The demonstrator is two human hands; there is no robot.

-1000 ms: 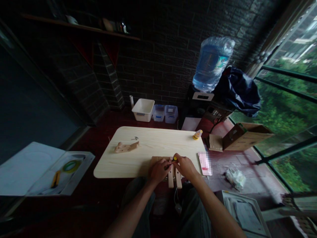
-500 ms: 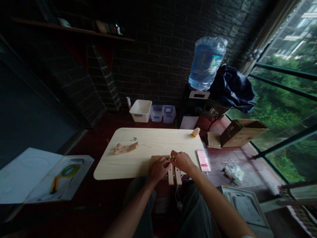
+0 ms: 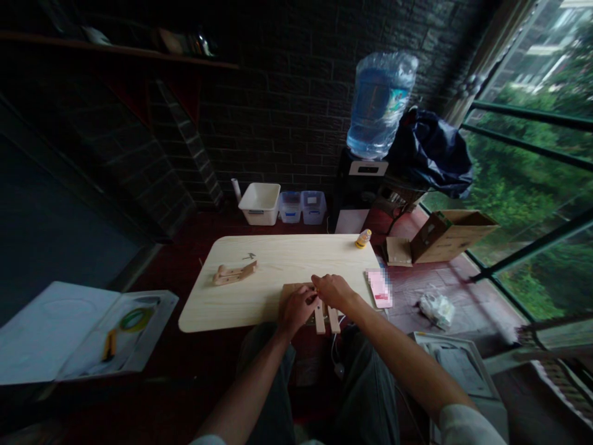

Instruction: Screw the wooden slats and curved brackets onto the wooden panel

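My right hand [image 3: 334, 290] is closed over a small tool with a yellow part, mostly hidden in the fingers. Beside it, my left hand [image 3: 298, 307] has its fingertips pinched together, almost touching the right; whatever they hold is too small to make out. Both hands are over a wooden piece at the table's near edge: a flat board [image 3: 290, 288] with two wooden bars [image 3: 319, 322] sticking out towards me. Further left lies another wooden part [image 3: 235, 273] with holes. Several small dark metal pieces [image 3: 249, 256] are behind it.
The pale table [image 3: 278, 253] carries a small yellow-and-clear bottle [image 3: 364, 238] and a pink phone-like slab [image 3: 380, 289] at right. An open white case [image 3: 157, 321] is at left. Bins [image 3: 262, 207], a water dispenser [image 3: 359, 185] and a cardboard box [image 3: 451, 238] stand beyond.
My right hand has turned over the tool, so its yellow part is now mostly hidden. My left hand stays close beside it. The whole view has shifted slightly.
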